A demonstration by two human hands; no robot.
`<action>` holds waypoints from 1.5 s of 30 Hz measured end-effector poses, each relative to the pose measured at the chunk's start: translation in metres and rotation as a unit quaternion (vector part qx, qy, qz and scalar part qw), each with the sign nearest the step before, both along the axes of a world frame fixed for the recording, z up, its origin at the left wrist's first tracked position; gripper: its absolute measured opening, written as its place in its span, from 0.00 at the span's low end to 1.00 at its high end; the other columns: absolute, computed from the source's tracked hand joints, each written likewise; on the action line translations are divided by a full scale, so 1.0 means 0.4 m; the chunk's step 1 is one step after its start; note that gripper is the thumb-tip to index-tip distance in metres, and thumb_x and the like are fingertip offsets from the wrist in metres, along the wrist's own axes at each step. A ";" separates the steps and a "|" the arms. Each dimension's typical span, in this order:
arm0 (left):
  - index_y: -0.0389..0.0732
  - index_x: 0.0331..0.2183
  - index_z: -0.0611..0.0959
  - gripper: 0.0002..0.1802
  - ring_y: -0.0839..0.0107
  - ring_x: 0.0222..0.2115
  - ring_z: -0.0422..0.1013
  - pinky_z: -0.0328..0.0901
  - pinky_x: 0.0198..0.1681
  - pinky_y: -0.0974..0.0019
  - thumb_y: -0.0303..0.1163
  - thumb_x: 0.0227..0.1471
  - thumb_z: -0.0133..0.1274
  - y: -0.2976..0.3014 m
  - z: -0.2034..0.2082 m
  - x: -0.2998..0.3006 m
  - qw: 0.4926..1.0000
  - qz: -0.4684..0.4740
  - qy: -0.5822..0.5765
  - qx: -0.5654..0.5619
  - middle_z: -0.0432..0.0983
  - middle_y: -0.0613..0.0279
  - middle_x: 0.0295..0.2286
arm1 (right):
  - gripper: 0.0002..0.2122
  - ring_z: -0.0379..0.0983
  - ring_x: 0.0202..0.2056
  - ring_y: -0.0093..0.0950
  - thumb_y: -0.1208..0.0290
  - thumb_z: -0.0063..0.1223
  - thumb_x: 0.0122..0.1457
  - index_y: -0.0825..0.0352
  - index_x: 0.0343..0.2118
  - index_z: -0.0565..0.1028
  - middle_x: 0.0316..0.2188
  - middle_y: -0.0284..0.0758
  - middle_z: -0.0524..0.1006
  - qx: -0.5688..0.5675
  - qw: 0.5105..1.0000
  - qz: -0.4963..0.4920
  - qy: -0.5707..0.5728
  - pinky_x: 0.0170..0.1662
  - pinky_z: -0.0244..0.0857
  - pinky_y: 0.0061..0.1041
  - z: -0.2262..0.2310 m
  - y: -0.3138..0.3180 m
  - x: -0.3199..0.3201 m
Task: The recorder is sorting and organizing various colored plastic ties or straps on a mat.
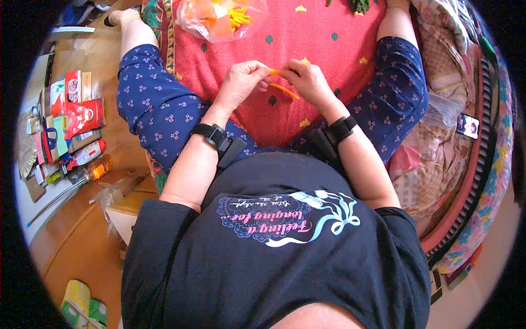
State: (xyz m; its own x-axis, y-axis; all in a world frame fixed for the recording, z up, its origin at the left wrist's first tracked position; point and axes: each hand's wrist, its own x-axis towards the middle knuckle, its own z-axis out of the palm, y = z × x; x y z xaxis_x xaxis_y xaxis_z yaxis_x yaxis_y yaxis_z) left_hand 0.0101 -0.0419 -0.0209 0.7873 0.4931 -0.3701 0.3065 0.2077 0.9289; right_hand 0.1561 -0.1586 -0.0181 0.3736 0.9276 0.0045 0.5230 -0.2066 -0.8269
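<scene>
My left hand (243,83) and my right hand (308,80) meet over the red cloth (230,57) between my spread legs. Pinched between the fingertips of both is a thin, bendy orange strip (285,91), perhaps a pipe cleaner. One stretch of it runs straight from hand to hand, and another length slants down to the right below them. I cannot tell whether these are one piece or two. Beyond my left hand lies a clear plastic bag (211,24) with a bunch of yellow-orange pieces (239,19) in or on it.
A dark green bundle (359,5) lies at the far edge. On the left stand red packets (85,116) and an amber bottle (99,166). To the right are crumpled patterned bedding (424,164) and a phone (467,126). Yellow and green packs (79,301) lie at lower left.
</scene>
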 end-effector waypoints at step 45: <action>0.42 0.27 0.75 0.07 0.82 0.20 0.69 0.66 0.24 0.79 0.35 0.50 0.50 -0.002 -0.002 -0.009 0.966 0.030 -0.079 -0.246 0.73 0.68 0.21 | 0.04 0.68 0.26 0.16 0.76 0.53 0.49 0.69 0.29 0.74 0.23 0.28 0.74 0.006 0.966 -0.002 0.259 0.31 0.65 0.17 0.013 0.003 -0.011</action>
State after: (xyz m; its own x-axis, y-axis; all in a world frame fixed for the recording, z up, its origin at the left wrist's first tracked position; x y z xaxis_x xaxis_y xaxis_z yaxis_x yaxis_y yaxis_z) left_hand 0.0065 -0.0426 -0.0215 0.8286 0.3353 -0.4484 0.1427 0.6480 0.7481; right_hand 0.1518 -0.1575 -0.0128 0.3314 0.9274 -0.1736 0.0377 -0.1969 -0.9797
